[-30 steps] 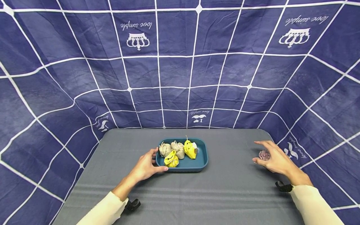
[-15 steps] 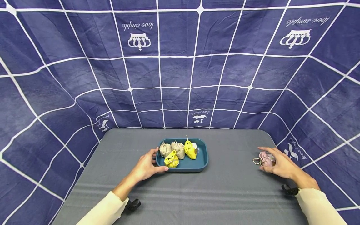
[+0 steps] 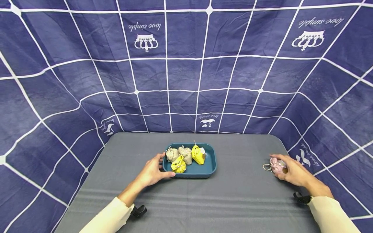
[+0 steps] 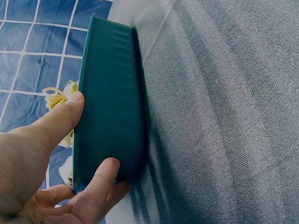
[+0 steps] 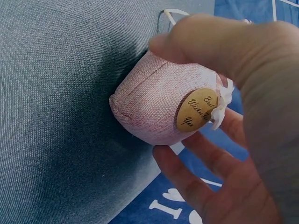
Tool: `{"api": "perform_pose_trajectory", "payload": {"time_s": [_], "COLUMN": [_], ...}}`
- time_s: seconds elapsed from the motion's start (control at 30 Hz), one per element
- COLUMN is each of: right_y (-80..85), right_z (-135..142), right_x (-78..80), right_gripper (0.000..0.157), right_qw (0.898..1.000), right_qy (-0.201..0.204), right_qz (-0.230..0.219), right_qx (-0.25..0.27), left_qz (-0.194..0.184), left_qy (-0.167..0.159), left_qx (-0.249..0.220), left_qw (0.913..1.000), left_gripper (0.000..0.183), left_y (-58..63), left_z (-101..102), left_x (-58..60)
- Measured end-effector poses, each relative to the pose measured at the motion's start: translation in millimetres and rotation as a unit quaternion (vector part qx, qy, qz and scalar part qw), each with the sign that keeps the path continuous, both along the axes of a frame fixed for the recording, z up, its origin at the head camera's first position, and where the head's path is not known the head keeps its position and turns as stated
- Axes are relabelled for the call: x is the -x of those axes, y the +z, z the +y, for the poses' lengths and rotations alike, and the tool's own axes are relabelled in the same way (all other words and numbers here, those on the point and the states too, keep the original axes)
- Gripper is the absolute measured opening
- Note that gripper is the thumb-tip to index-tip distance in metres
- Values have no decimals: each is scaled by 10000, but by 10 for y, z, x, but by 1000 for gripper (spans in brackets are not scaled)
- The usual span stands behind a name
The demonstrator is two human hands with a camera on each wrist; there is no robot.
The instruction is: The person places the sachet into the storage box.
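Note:
At the right of the table my right hand has its thumb and fingers around a pink drawstring pouch. A round tan label and a small white flower are on the pouch, and its cord loop trails to the left in the head view. My left hand grips the left end of a teal tray, thumb at the near rim and fingers around the end wall. Inside the tray lie two beige pouches and two yellow pouches, one of these with a white flower.
A grey cloth covers the table. Blue curtains with white grid lines rise behind it and along both sides, the right one close to my right hand.
My right hand has shifted to the right and toward me, and its spread thumb and fingers have drawn in around the pink pouch. My left hand stays at the tray.

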State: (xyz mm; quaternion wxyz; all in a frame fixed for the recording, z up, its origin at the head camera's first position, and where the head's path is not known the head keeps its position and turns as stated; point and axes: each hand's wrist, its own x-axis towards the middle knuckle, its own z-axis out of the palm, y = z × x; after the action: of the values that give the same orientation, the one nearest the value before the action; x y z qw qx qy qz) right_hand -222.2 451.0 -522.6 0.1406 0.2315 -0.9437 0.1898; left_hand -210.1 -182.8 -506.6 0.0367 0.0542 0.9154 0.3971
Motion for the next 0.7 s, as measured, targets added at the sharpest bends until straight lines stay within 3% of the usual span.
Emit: {"api": "perform_pose_trajectory", "payload": {"time_s": [0.27,0.43,0.7], "right_y": [-49,-57,-40], "right_z": [23,-4,-25], "right_x": [6,4,-20], "right_gripper": [84,78,69], "right_qw": [9999,9995,9972], "right_qy": [-39,-312,-666], "right_qz": [-129,-59,-347], "right_qx": [89,-52,-75], "left_qz": [53,19,19], "left_qy": [-30,8,-7], "left_qx": [20,25,-11], "left_qw": [10000,10000,10000], "left_gripper": [112,111,110], "left_y": [-15,-21,-14], "left_z": [-10,-11,-8], "left_x": [-7,6,5]}}
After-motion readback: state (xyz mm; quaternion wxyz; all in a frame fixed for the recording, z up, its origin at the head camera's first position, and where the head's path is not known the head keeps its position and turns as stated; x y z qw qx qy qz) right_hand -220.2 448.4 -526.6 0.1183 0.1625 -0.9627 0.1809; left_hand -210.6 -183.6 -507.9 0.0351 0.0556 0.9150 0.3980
